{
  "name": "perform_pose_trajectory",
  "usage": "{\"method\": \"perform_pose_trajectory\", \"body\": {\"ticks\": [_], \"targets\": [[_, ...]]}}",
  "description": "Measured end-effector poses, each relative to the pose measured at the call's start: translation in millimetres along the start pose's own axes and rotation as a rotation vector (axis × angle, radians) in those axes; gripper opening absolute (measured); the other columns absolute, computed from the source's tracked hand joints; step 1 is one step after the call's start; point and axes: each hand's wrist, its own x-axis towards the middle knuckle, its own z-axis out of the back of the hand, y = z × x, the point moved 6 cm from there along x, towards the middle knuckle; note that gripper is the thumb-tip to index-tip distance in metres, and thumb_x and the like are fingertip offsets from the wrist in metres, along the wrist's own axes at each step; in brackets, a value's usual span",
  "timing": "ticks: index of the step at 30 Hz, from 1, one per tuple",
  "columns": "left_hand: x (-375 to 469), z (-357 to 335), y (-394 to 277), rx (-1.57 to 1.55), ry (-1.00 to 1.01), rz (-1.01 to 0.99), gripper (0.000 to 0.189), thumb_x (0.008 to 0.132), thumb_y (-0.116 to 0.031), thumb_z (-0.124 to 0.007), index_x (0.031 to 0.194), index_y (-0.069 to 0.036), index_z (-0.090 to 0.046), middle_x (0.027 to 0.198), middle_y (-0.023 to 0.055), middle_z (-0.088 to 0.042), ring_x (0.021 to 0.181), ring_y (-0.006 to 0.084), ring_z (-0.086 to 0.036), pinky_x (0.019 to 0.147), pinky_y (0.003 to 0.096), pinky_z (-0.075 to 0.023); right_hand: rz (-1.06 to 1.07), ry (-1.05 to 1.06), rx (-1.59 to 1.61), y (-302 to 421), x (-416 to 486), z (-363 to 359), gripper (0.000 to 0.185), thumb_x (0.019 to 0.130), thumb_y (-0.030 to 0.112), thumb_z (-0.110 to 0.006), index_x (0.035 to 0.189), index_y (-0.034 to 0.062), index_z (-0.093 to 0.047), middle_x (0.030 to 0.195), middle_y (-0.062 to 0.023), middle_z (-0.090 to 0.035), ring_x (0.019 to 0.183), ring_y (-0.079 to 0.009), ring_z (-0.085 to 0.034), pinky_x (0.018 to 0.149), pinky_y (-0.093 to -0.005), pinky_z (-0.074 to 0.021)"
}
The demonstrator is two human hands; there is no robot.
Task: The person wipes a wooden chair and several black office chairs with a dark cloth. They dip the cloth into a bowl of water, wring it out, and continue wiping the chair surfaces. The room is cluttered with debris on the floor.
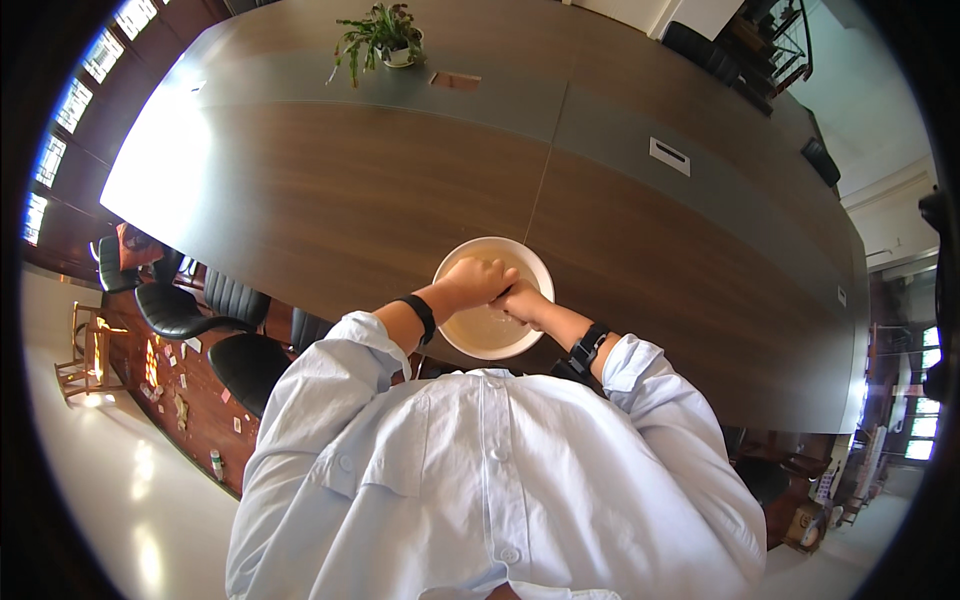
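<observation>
A round white bowl (495,354) stands near the table edge in front of me, with cloudy, pale liquid (480,326) in it. Over the bowl, my left hand (480,280) is closed into a fist. My right hand (523,303) is closed right against it, slightly lower and to the right. A small dark thing (502,292), perhaps cloth, shows between the two fists; most of it is hidden by the fingers. Both wrists wear black bands.
The long brown wooden table (360,187) has a potted plant (390,41) at its far side. A recessed opening (455,81) and a white-framed socket panel (670,156) are set into the top. Black chairs (247,367) line the left edge. Scraps (184,379) litter the floor.
</observation>
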Motion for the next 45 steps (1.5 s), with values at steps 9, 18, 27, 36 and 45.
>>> {"method": "perform_pose_trajectory", "body": {"ticks": [9,18,27,36,45], "targets": [[4.2,22.8,11.5,-0.087,-0.192,0.124,0.031,0.071,-0.023,-0.071,0.093,-0.01,-0.054,0.09,0.0057,-0.057,0.087,0.025,-0.065,0.069,0.0363,-0.0534,-0.011,0.2,0.214,31.2,-40.1,13.6,0.024,0.087,0.023,-0.069,0.1,0.0064,-0.058,0.072,0.0009,-0.053,0.052,-0.011,-0.051,0.045,-0.0256,-0.0418],[-18.4,38.7,6.9,-0.426,-0.252,0.548,0.043,0.071,-0.014,-0.076,0.108,-0.009,-0.056,0.102,0.0098,-0.058,0.101,0.0299,-0.061,0.082,0.0384,-0.0524,0.257,0.175,0.457,48.7,-56.4,42.1,0.03,0.095,0.011,-0.057,0.123,0.0001,-0.054,0.109,-0.0095,-0.064,0.092,-0.0181,-0.065,0.083,-0.0322,-0.055],[-55.2,14.7,-3.4,-1.569,-0.263,0.85,0.051,0.089,-0.013,-0.067,0.134,-0.005,-0.042,0.121,0.0137,-0.057,0.112,0.022,-0.058,0.097,0.0364,-0.0468,0.495,-0.026,0.366,47.8,-38.5,61.3,0.017,0.089,-0.003,-0.058,0.105,0.0017,-0.06,0.103,-0.0063,-0.065,0.092,-0.0121,-0.062,0.083,-0.0263,-0.05],[-87.9,21.2,-9.8,-2.088,-0.944,1.039,0.039,0.095,-0.005,-0.055,0.131,-0.003,-0.043,0.128,0.0145,-0.052,0.117,0.0241,-0.053,0.1,0.0363,-0.0456,0.744,0.239,0.256,89.2,-76.9,26.1,0.017,0.082,-0.008,-0.055,0.094,0.0031,-0.056,0.106,-0.0074,-0.058,0.108,-0.017,-0.053,0.102,-0.0317,-0.0369],[-220.4,67.3,-48.2,-2.09,-1.142,0.844,0.037,0.092,-0.007,-0.061,0.126,-0.009,-0.049,0.125,0.0085,-0.055,0.115,0.0203,-0.055,0.096,0.0354,-0.0464,0.572,0.497,0.168,91.4,-116.5,-112.2,0.023,0.092,0.006,-0.059,0.114,0.0037,-0.055,0.113,-0.0058,-0.057,0.108,-0.0142,-0.054,0.097,-0.0302,-0.0429]]}}
